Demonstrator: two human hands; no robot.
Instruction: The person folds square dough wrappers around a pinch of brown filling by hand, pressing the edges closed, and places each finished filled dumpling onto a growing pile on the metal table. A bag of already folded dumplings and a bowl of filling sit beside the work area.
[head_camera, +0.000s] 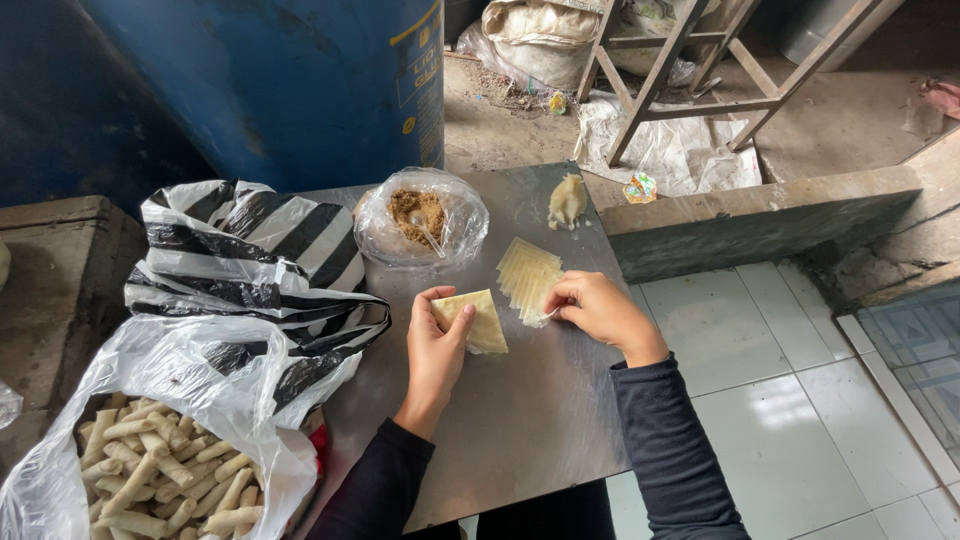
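My left hand (440, 335) pinches a pale yellow square wrapper (481, 322) at its near corner, flat on a steel tabletop (510, 420). My right hand (598, 308) rests its fingertips on the edge of a fanned stack of the same wrappers (528, 277), just right of the single one. Behind them sits a clear bag of brown filling (421, 218) with a spoon in it. A lump of pale dough or paste (567, 201) lies at the far edge of the tabletop.
A clear bag of several finished rolls (160, 470) stands at the near left, beside a black-and-white striped bag (250, 260). A blue drum (290, 80) stands behind. White floor tiles (800, 420) and a concrete ledge (760, 215) lie to the right.
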